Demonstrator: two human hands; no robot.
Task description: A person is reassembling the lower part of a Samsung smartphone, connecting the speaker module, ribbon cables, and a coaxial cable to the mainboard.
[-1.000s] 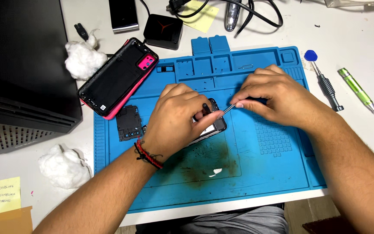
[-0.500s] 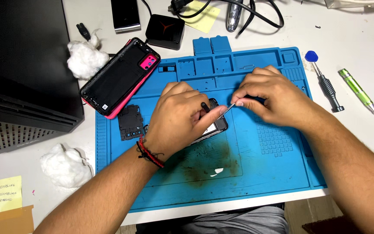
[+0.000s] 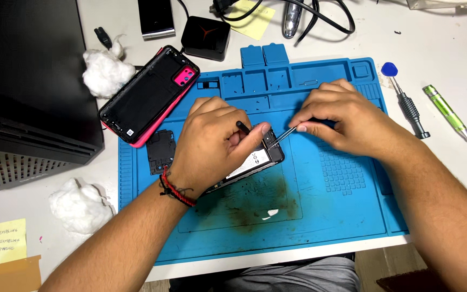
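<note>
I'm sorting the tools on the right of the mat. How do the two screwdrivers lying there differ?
The dark screwdriver has a black ribbed grip and a round blue cap; the green screwdriver is slim, bright green with a silvery tip. The dark one lies right at the blue mat's edge, the green one farther out on the white table. Both lie flat, untouched, slanting alike.

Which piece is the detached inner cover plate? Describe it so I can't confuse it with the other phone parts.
Start at the blue work mat and go to its left edge. The inner cover plate lies flat there, just below the pink-rimmed back shell and left of the left hand. It is small, dark, roughly square and has no pink.
</note>
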